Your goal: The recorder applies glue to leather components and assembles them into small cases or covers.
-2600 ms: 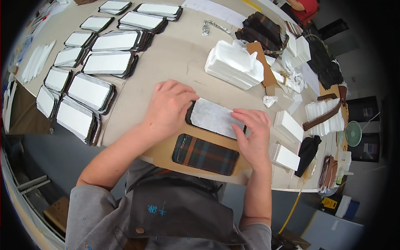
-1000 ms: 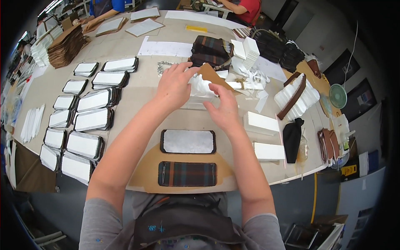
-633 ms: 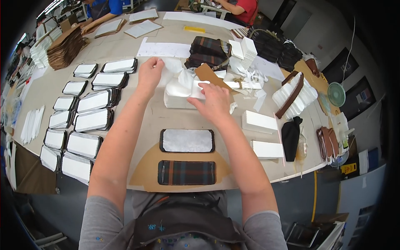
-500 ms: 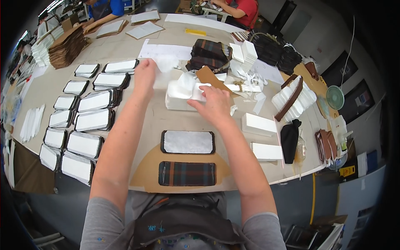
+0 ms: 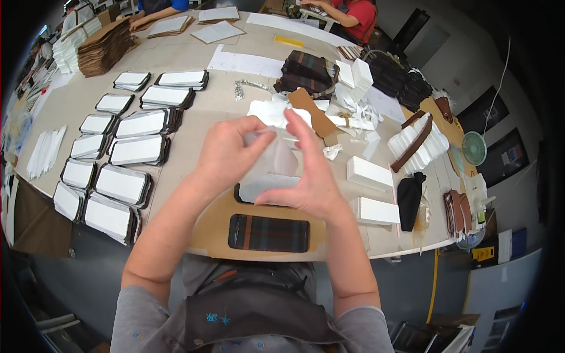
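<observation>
Paper point(image 5: 278, 157), or something just as thin, hangs from the left hand point(image 5: 226, 150) in the head view. It is white and a bit see-through. It is up in the air above the table point(image 5: 182, 138), between the two hands. The left hand pinches it near the edge with thumb and fingers. The right hand point(image 5: 312, 179) is spread wide, thumb well apart from the fingers, like a big letter C. I cannot tell if that hand touches the paper.

Below the hands lies a pale panel point(image 5: 252, 188) with a black edge, partly hidden. Closer to the person, a checked panel point(image 5: 269, 233) lies flat on a brown board point(image 5: 207, 226). Past the hands is a white pile point(image 5: 265, 110), with a brown card point(image 5: 313, 113) near it.

The paper looks very light and floppy. A puff of air might move it. It may crease if it is squeezed, and it could rip if pulled hard. I cannot tell if it is slippery. A soft pinch at two corners, one for each hand, should keep it flat. Grabbing the middle would likely wrinkle it.
</observation>
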`<state>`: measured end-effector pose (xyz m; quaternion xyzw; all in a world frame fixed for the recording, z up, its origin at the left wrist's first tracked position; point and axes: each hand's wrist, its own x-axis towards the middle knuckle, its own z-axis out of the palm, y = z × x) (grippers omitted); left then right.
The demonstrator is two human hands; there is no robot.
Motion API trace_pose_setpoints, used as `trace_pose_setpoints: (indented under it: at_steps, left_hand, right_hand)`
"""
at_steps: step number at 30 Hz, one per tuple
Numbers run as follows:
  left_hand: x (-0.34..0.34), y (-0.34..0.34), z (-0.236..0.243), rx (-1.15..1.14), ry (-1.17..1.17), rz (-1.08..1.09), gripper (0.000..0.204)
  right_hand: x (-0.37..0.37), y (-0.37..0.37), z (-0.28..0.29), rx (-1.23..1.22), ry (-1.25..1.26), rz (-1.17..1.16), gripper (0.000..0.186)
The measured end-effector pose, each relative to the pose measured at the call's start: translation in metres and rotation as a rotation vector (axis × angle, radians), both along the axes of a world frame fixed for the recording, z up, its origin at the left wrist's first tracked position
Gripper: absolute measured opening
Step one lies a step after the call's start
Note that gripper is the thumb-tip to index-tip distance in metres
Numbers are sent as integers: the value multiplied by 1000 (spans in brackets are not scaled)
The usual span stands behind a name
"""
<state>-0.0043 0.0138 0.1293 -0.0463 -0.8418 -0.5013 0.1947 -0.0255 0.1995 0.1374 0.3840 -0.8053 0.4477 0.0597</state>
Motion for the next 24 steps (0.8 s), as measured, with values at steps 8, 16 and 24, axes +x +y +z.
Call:
trace_pose_setpoints:
  at_steps: [8,16,24]
  left_hand:
    - [39,13,-21,-205,-168,-158,20]
    - [91,-2,-61,276,-522,-261,20]
    - [112,11,-83,405,-414,29,19]
  right_hand:
    - [30,31,-51,-194,-495,-165,59]
    - [60,71,-73,-329,-787,-195,18]
    - [81,67,-83,-270,-615,-178,34]
